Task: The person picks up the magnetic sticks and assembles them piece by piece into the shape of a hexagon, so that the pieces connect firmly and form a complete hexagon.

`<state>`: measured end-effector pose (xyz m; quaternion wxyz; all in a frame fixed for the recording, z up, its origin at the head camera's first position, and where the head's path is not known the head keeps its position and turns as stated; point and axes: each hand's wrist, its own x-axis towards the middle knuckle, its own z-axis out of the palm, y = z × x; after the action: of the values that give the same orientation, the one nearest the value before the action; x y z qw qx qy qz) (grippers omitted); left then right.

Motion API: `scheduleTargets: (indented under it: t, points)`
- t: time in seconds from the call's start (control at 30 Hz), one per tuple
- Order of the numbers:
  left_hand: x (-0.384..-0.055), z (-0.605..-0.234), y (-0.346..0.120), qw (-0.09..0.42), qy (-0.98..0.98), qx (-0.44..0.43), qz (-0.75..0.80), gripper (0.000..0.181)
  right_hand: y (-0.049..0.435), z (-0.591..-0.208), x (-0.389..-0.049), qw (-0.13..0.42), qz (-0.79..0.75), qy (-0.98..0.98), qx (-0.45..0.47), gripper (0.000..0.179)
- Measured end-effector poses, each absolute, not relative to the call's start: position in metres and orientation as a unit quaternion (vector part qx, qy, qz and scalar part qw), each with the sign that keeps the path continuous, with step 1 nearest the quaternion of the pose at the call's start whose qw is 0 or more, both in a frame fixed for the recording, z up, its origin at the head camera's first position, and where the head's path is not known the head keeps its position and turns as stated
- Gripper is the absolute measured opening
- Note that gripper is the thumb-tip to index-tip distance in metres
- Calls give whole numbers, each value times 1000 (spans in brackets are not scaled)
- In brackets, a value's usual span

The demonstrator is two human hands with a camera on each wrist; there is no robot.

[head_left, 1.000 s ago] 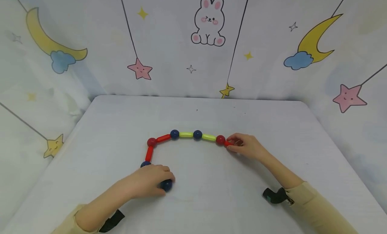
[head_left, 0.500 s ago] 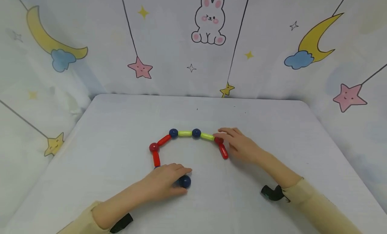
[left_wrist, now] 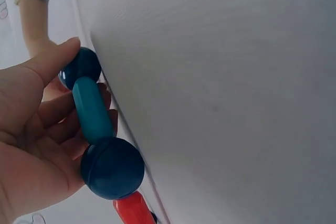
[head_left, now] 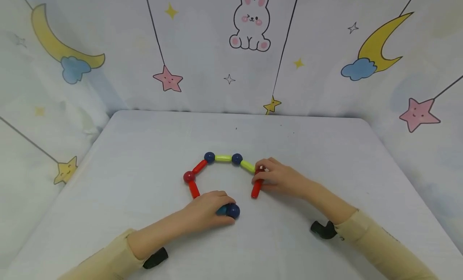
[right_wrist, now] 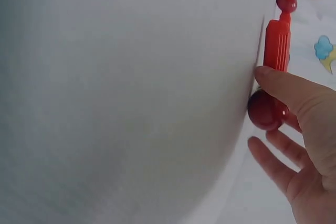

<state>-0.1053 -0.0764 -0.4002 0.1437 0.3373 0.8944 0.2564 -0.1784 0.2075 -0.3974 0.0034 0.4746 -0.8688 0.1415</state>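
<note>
An arc of magnetic building sticks and balls lies on the white table, its ends near each other at the front. My left hand (head_left: 206, 211) grips the left end: a teal stick (left_wrist: 93, 109) between two dark blue balls, thumb on the outer ball (left_wrist: 84, 68). Another blue ball (left_wrist: 113, 168) joins it to a red stick (head_left: 193, 189) and a red ball (head_left: 189, 177). At the right end, my right hand (head_left: 280, 176) holds a red stick (right_wrist: 276, 45) by its joint with a red ball (right_wrist: 265, 109); the thumb lies on the stick, fingers curve around the ball.
Along the back of the arc run a red stick (head_left: 199, 166), a blue ball (head_left: 209, 157), a yellow-green stick (head_left: 223, 158), another blue ball (head_left: 236, 159) and a second yellow-green stick (head_left: 247, 166). A printed cloth wall (head_left: 202, 91) stands behind the table (head_left: 325, 151).
My left hand has carried its end rightward, bending the left side inward. The red stick at the right end has swung from pointing right to pointing toward the front, my right hand regripping near the ball.
</note>
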Motion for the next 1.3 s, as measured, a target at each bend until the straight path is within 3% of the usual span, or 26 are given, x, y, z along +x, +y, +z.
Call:
scheduleTargets:
  t: [0.67,0.77,0.97,1.17,1.3]
  points:
    - [-113,-395,-54,158,887,323,290,44,197,-395,-158,-36,216,-869,443,24]
    - [-120,-389,-62,132,893,316,291,47,197,-394,-159,-50,235,-871,429,29]
    - [-154,-371,-99,23,941,228,247,46,187,-392,-161,-73,266,-912,304,33]
    - [-193,-382,-121,100,951,185,228,55,174,-396,-174,-107,253,-934,227,38]
    - [-211,-392,-113,99,947,190,240,54,168,-399,-185,-128,240,-941,200,42]
